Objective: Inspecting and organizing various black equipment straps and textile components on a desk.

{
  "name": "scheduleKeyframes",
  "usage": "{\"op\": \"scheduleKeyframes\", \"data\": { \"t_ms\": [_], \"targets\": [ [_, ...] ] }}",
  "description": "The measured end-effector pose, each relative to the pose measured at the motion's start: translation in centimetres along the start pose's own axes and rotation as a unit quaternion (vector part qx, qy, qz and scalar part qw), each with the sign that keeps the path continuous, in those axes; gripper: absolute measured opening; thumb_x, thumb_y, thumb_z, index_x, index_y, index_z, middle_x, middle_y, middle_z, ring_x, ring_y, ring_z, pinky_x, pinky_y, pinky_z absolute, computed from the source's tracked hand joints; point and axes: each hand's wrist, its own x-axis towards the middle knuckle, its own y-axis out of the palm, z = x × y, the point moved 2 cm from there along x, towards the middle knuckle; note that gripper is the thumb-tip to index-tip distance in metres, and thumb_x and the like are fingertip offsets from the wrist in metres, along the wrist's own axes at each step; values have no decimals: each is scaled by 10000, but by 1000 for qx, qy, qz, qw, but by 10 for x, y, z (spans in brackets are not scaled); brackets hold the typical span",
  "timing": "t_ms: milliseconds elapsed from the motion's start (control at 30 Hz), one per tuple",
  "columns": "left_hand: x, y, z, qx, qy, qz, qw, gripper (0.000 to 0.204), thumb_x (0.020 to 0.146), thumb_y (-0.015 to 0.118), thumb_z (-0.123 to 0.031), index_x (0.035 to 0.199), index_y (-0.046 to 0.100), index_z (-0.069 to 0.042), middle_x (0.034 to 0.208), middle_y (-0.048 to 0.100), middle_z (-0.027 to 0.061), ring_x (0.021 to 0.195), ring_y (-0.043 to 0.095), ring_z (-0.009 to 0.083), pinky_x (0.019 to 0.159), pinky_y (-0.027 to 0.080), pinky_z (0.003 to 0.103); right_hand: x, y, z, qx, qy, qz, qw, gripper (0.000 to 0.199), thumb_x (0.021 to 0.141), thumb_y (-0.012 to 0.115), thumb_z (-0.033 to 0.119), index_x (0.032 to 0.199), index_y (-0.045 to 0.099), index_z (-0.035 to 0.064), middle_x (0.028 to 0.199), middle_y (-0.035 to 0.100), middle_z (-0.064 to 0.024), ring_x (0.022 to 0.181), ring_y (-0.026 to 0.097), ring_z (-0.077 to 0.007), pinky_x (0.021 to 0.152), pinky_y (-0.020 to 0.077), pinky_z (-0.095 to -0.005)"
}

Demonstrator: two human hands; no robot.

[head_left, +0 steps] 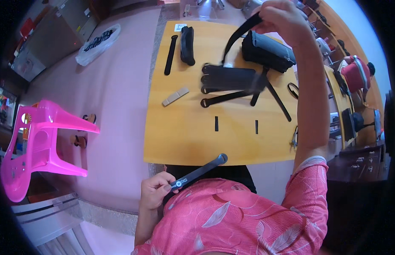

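My left hand (157,190) is closed on the lower end of a black strap (201,170) with a round slotted tip, held over my lap by the table's near edge. High at the upper right, my right hand (280,21) pinches another black strap (239,36), which hangs down towards the table. Below it lies a pile of similar straps (231,79), slightly blurred, with several spread around it. A thick black bundle (267,51) sits behind the pile. Farther left are a single strap (170,55) and a second dark bundle (187,46).
On the wooden table (184,142) lie a beige flat piece (175,97) and two short black strips (216,123). A pink plastic chair (49,136) and a white bag (98,44) stand left. Another person (358,75) is at far right.
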Motion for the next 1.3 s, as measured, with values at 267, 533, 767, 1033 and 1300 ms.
{"op": "scheduleKeyframes", "data": {
  "t_ms": [267,533,767,1033,1300],
  "targets": [
    [38,10,-11,438,-9,-74,896,144,781,675,-42,821,574,53,928,590,154,754,604,191,656,493,272,4,-12,-29,-114,-47,28,992,208,781,511,74,840,634,-82,734,644,-133,622,663,-174,596,551,-243],
    [112,50,-31,647,119,41,752,403,759,719,-194,1036,555,47,1190,519,250,1069,530,386,890,442,415,-29,-43,-10,6,-15,-6,1000,212,744,539,82,789,672,-77,716,679,-132,611,651,-150,574,522,-233],
    [191,103,-38,482,52,7,875,499,768,728,-328,1006,520,57,1142,538,278,1042,547,376,848,451,409,-37,-39,-9,55,2,38,998,232,778,536,85,844,675,-88,689,667,-111,586,631,-125,560,518,-234],
    [266,123,6,542,114,-103,826,511,788,689,-367,936,470,70,771,604,224,733,618,333,670,475,407,-41,1,3,3,-173,112,978,223,723,486,42,791,646,-97,675,629,-106,610,653,-135,566,522,-244],
    [190,104,24,259,-67,-166,949,167,866,495,-86,860,595,48,687,620,58,515,580,128,416,456,271,81,-117,-58,283,-103,0,954,131,751,560,24,627,592,-5,599,601,-70,502,570,-135,436,447,-269]
  ]
}}
